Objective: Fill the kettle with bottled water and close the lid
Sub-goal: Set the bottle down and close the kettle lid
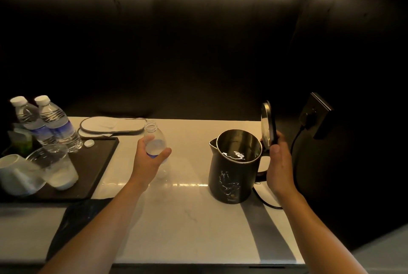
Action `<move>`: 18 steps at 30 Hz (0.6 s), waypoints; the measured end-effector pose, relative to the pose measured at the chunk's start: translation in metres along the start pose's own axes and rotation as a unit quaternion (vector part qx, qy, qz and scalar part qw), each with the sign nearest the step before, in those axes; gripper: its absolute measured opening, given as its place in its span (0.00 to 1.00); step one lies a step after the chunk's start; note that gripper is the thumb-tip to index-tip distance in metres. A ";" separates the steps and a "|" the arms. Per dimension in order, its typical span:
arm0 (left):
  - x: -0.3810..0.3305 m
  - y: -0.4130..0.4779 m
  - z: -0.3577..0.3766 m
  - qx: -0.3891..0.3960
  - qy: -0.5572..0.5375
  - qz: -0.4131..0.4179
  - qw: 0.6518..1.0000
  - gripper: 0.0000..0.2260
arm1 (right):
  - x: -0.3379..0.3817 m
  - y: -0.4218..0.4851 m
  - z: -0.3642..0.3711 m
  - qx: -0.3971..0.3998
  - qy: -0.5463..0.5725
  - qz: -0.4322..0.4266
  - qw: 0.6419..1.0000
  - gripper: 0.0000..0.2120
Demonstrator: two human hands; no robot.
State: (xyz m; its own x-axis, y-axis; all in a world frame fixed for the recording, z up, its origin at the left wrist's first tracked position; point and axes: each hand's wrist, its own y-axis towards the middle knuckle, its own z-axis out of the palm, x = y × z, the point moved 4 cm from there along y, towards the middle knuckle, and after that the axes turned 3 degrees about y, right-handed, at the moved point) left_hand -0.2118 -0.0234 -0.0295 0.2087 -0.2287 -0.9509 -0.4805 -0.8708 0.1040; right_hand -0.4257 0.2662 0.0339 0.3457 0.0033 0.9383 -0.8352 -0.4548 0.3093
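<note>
A black kettle (pixel 234 170) stands on the white counter at the right, its mouth uncovered, with water glinting inside. Its lid (pixel 268 123) is hinged up behind the handle. My right hand (pixel 279 163) touches the lid's lower edge and the handle side; its fingers wrap around the back. My left hand (pixel 148 159) grips an uncapped clear plastic bottle (pixel 155 141), held upright over the counter, left of the kettle. The bottle looks almost empty. A white bottle cap (pixel 89 143) lies on the dark tray.
A dark tray (pixel 95 163) at the left holds two sealed water bottles (pixel 50 123), upturned glasses (pixel 55 163) and a white cup (pixel 13 172). A flat white slipper (pixel 110 124) lies behind. The kettle's cord (pixel 295 141) runs to a wall socket (pixel 315 114) at the right.
</note>
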 end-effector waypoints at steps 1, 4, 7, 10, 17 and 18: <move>0.002 0.000 -0.001 -0.002 0.002 -0.004 1.000 0.38 | -0.001 0.000 0.000 0.000 0.000 0.000 1.000 0.16; 0.007 0.000 -0.003 -0.005 -0.003 -0.006 1.000 0.37 | -0.002 0.001 -0.001 0.002 0.000 -0.006 1.000 0.16; 0.009 -0.001 -0.005 -0.003 -0.021 -0.001 1.000 0.38 | -0.001 0.000 -0.002 0.004 0.002 -0.013 1.000 0.16; 0.007 -0.005 -0.009 0.003 -0.031 0.007 1.000 0.41 | -0.002 0.000 -0.002 0.013 0.011 -0.015 1.000 0.16; -0.005 -0.068 -0.020 -0.274 -0.049 0.111 0.954 0.26 | 0.008 0.001 -0.009 0.051 0.029 -0.020 0.998 0.33; -0.009 -0.078 -0.010 -0.269 -0.048 0.138 0.952 0.22 | 0.010 0.004 -0.011 0.060 0.028 -0.024 0.998 0.36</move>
State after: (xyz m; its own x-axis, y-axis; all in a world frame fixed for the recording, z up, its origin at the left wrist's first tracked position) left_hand -0.1679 0.0421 -0.0261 0.0459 -0.4621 -0.8856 0.0065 -0.8864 0.4629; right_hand -0.4299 0.2745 0.0461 0.3568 0.0748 0.9312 -0.7603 -0.5560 0.3360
